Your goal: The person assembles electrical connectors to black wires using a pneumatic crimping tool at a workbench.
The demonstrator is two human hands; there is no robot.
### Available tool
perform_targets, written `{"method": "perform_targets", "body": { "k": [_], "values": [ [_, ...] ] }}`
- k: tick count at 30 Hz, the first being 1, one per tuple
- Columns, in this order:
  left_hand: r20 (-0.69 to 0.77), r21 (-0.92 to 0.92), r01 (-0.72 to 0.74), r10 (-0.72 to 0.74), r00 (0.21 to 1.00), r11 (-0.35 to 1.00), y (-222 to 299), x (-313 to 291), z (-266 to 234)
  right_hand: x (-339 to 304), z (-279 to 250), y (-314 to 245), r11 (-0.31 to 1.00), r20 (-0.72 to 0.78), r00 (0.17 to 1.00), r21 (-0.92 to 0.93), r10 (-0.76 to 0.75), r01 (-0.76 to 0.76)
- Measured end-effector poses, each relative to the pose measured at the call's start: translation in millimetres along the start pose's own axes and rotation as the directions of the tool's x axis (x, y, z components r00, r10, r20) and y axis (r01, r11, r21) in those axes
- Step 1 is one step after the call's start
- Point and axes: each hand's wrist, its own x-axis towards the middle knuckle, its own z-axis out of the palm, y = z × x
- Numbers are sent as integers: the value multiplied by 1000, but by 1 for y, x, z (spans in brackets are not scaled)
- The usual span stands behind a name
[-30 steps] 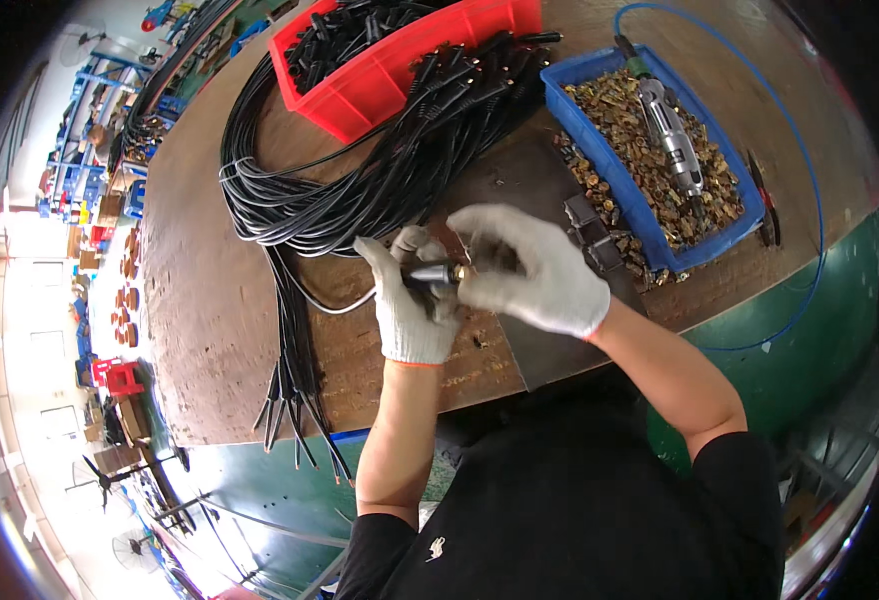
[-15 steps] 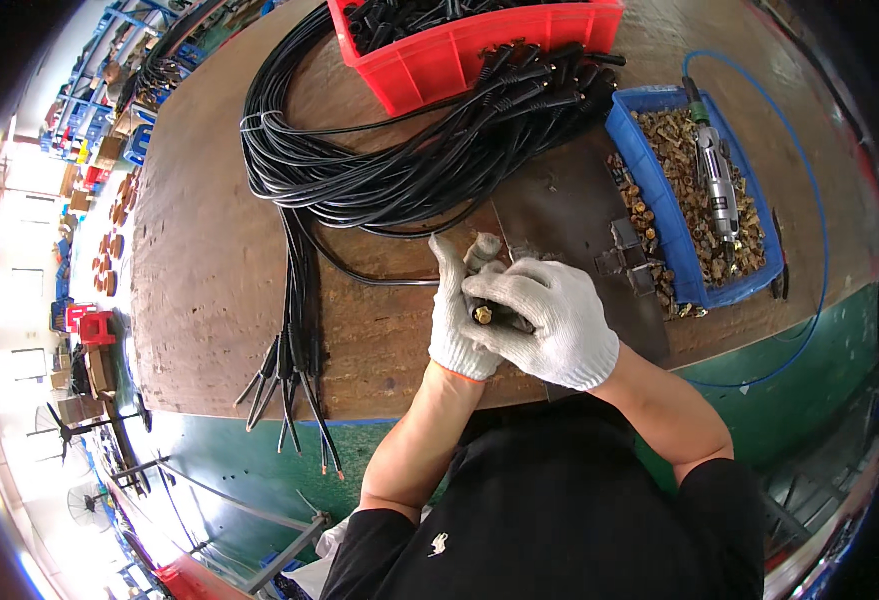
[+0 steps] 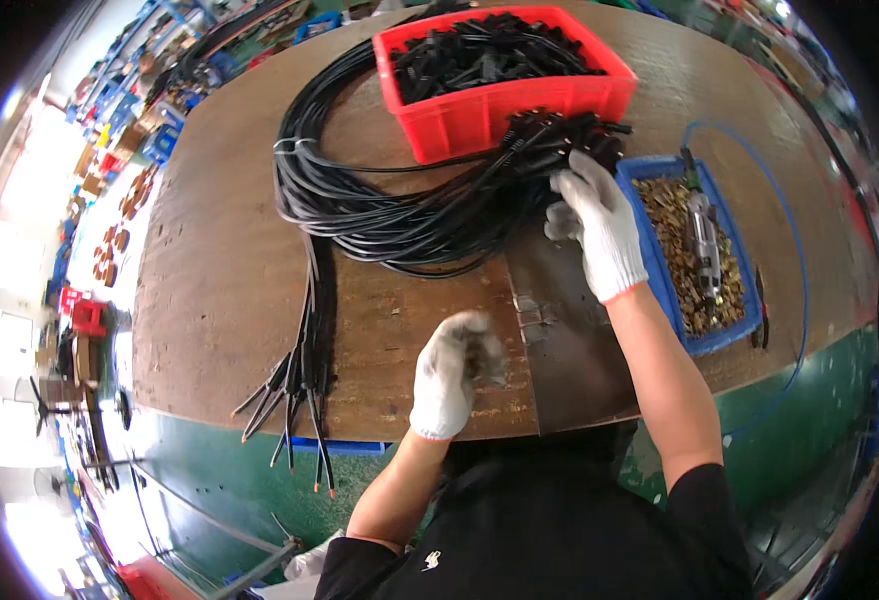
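Note:
My left hand (image 3: pixel 455 372), in a white knit glove, is above the near part of the table. Its fingers are curled and smeared by motion, so I cannot make out whether anything is in them. My right hand (image 3: pixel 600 222), also gloved, reaches forward with thumb and fingers apart and nothing visible between them. It is beside the black connector ends (image 3: pixel 550 140) of a coiled bundle of black cables (image 3: pixel 400 215). The bundle's other ends, with bared copper tips (image 3: pixel 300 400), hang over the table's front edge at the left.
Behind the bundle stands a red bin (image 3: pixel 510 105) of black plastic parts. To the right, a blue bin (image 3: pixel 672 300) holds small brass-coloured fittings, with an air tool (image 3: pixel 705 240) lying on them. A blue hose (image 3: pixel 800 220) curves past its right side.
My hands have come apart from the dark brass-tipped connector they held together. The right hand has moved forward to the cable ends; the left has drawn nearer me. The view has shifted too.

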Motion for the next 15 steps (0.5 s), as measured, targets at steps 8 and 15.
{"method": "perform_targets", "body": {
  "k": [8,15],
  "values": [
    [-92,992,129,706,702,1,70,-71,-47,-16,-20,34,957,231,972,-289,46,23],
    [-441,657,694,597,671,-294,113,-119,-83,-30,-5,32,951,361,928,-309,87,31]
  ]
}}
